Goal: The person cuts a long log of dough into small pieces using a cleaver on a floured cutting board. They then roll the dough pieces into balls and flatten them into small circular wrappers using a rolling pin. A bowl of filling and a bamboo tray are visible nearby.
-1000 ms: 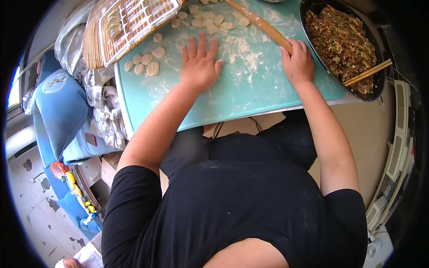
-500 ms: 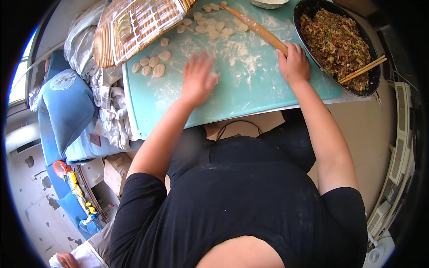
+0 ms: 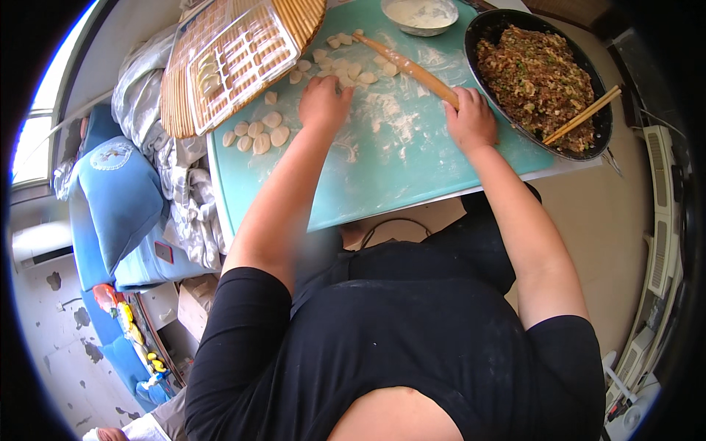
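Note:
My right hand (image 3: 472,117) is wrapped round the near end of a wooden rolling pin (image 3: 408,67), which lies slanted over the floured turquoise board (image 3: 397,176). At the near edge of a loose group of small dough pieces (image 3: 354,70), my left hand (image 3: 324,103) rests with its fingers curled down. Whatever its fingertips hold is hidden under them. A second cluster of flattened dough rounds (image 3: 279,135) lies to the left of that hand, with one single piece just beyond it.
A woven reed tray (image 3: 173,95) bears a clear plastic divided tray (image 3: 243,66) with a few dumplings at the far left. A metal bowl of flour (image 3: 421,16) stands at the back. At right is a black pan (image 3: 474,55) of chopped filling (image 3: 533,81), chopsticks (image 3: 581,115) across it.
My left hand has moved forward from the middle of the board to the dough pieces, its spread fingers now curled. My right hand keeps its grip on the rolling pin. The whole view has shifted slightly.

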A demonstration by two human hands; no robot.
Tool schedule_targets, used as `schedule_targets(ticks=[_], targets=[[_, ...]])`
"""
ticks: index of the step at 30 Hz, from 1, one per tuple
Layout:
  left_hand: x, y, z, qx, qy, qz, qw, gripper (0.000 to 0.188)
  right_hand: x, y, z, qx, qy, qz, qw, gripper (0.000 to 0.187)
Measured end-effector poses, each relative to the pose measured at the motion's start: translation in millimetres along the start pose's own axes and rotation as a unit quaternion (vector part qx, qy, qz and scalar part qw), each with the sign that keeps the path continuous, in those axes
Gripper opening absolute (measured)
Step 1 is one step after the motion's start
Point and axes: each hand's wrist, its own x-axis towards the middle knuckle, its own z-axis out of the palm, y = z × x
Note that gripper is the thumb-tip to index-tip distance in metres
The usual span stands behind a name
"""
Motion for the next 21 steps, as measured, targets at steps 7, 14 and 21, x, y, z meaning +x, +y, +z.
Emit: schedule_targets(ticks=[7,14,21], targets=[[-44.4,-32.8,-4.6,-0.168,0.002,0.073,0.983,0.027,-2.5,4.7,3.8,-0.001,0.040,-0.011,0.999,0.030],[-88.3,-37.4,-19.4,-0.217,0.011,0.077,0.973,0.044,-2.7,5.9,3.4,0.001,0.037,-0.013,0.999,0.028],[-72.2,-14.1,-16.1,-0.174,-0.093,0.061,0.978,0.031,-1.6,3.6,1.5,0.012,0.036,-0.024,0.999,0.030]])
